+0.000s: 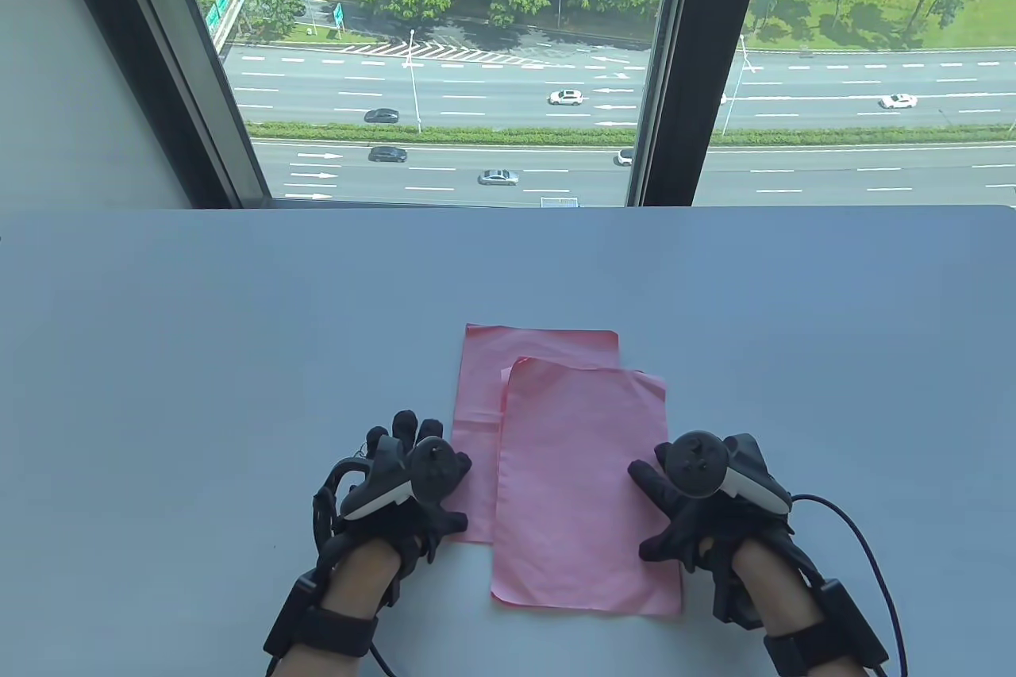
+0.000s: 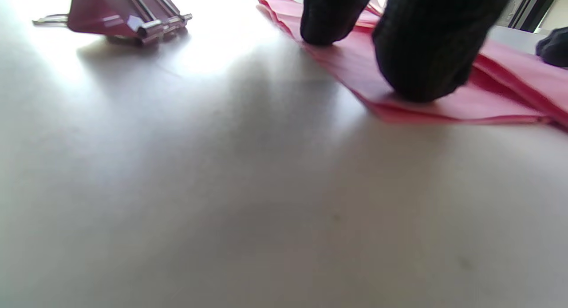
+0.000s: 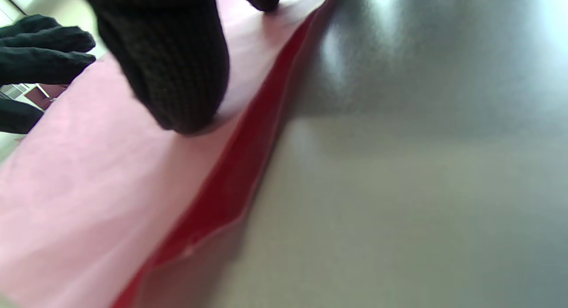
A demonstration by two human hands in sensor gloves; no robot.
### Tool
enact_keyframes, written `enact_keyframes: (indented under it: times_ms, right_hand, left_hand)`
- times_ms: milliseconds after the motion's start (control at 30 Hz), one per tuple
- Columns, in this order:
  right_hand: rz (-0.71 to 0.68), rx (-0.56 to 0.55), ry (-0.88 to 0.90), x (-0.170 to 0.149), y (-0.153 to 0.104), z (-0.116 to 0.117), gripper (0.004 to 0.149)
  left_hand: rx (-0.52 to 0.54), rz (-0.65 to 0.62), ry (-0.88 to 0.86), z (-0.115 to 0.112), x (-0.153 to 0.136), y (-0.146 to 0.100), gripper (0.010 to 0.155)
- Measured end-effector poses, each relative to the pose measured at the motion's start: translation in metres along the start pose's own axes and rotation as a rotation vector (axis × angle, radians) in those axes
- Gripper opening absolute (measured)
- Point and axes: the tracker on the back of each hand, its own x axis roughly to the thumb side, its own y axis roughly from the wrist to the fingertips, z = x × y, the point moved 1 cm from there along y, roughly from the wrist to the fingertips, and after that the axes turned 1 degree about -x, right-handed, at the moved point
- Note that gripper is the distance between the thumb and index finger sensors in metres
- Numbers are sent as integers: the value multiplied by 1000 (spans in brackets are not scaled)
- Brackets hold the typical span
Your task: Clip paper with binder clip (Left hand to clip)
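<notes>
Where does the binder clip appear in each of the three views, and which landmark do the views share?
Table view: not visible; the left hand probably hides it.
Left wrist view: binder clip at top left, lying on the table, apart from the pink paper.
Right wrist view: a small dark red shape at far left, probably the clip.
Shared landmark: the pink paper.

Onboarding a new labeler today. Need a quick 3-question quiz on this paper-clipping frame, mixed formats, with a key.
1. True or false: the left hand grips the binder clip.
2. Multiple choice: the right hand's fingers rest on: A) bare table B) the upper pink sheet C) the clip.
3. Fill in: the two pink sheets lie ____ (aligned / offset).

Key: 1 false, the clip sits alone on the table. 2 B. 3 offset; the lower pink sheet sticks out at the far left.
</notes>
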Motion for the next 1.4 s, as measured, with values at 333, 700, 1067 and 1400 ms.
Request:
enact_keyframes:
  times_ms: [333, 700, 1067, 1400]
  right_hand:
    - [-19, -41, 17, -2, -14, -15, 95]
    - [13, 22, 5, -8, -5, -3, 96]
    - [-4, -3, 3, 2, -1, 0, 94]
    - [9, -36, 36, -12, -13, -14, 93]
  left_hand:
    - [25, -7, -26, 5, -1, -3, 80]
    - [17, -15, -46, 3, -5, -2, 71]
    - [7, -41, -36, 0, 0, 0, 73]
    - [41, -34, -58, 5, -2, -3, 68]
